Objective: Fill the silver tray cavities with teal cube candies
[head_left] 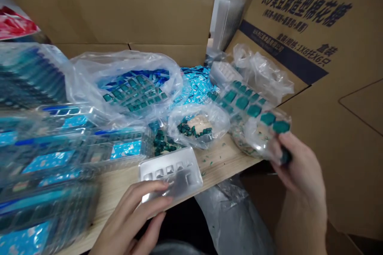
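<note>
An empty clear plastic tray (176, 179) with small moulded pockets lies at the front edge of the wooden table. My left hand (134, 211) rests its outstretched fingers on the tray's near side, apart from one another. On the right, my right hand (299, 163) pinches the near end of a clear blister sheet of dark green pieces (254, 110), which slants up and away from it. Between the hands and farther back sits an open plastic bag (220, 121) with loose green pieces inside. More loose green pieces (163, 143) lie just behind the tray.
Stacked filled clear packs (60, 159) crowd the left side. Behind them an open bag (149, 57) holds blue packets and green blister sheets. Blue printed sachets (196, 85) pile up at the back. Large cardboard boxes (338, 63) stand behind and right. A grey plastic bag (233, 215) hangs below the edge.
</note>
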The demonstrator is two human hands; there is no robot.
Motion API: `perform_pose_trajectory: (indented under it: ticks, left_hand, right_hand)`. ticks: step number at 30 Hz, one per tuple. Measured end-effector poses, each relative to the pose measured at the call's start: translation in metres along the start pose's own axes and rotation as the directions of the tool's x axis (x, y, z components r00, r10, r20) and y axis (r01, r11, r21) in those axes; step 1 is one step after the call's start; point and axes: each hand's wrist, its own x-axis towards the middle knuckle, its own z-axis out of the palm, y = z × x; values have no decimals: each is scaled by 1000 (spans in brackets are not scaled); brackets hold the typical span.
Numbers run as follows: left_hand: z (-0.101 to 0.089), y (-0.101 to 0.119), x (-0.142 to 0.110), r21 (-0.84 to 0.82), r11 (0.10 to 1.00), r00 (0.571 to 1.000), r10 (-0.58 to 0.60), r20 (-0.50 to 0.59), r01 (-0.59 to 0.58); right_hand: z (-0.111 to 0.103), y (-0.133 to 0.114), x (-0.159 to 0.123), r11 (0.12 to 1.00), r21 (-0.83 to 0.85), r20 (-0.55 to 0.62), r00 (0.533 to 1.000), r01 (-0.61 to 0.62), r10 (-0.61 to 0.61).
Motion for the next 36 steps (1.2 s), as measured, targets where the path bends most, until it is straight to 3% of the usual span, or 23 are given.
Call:
perform_pose_trajectory:
  ticks: [3, 6, 9, 12, 15, 18, 20, 23, 30, 32, 36]
  left_hand:
    - [5, -9, -4, -11, 1000, 997, -12, 81, 13]
    - [10, -16, -9, -6, 1000, 994, -9, 108, 10]
    - [11, -21, -12, -12, 1000, 994, -21, 112, 23]
    - [11, -26, -13, -19, 997, 989, -70, 133, 73]
    - [14, -26, -12, -40, 991, 982, -121, 146, 128]
    - [18, -20, -5, -98, 982, 981, -150, 121, 163]
    - [20, -12, 3, -156, 972, 983, -169, 67, 177]
    - [23, -1, 15, -250, 946, 975, -221, -31, 207]
    - [27, 5, 23, -340, 919, 972, -230, -56, 198]
    - [28, 5, 22, -316, 932, 975, -211, -72, 178]
    - [29, 5, 18, -300, 933, 967, -237, -98, 198]
  right_hand:
    - [5, -9, 50, 1000, 0, -72, 997, 30, -30]
    - [6, -3, 96, 1000, -23, -125, 992, 9, -12]
    - [-5, 5, 113, 999, -41, -183, 983, -2, -6]
    - [-15, 6, 96, 999, -27, -218, 975, 34, -39]
    - [-5, 9, 56, 1000, 16, -160, 987, 23, -20]
    - [29, 20, 10, 994, 42, 70, 993, -100, 97]
    - [54, 28, -18, 980, 109, 335, 934, -169, 124]
    - [81, 33, -48, 972, 116, 509, 852, -207, 121]
    - [97, 37, -69, 994, -63, 495, 867, 94, -51]
    - [99, 39, -70, 994, -70, 494, 869, 88, -43]
    - [102, 42, -73, 997, -66, 502, 862, -36, 64]
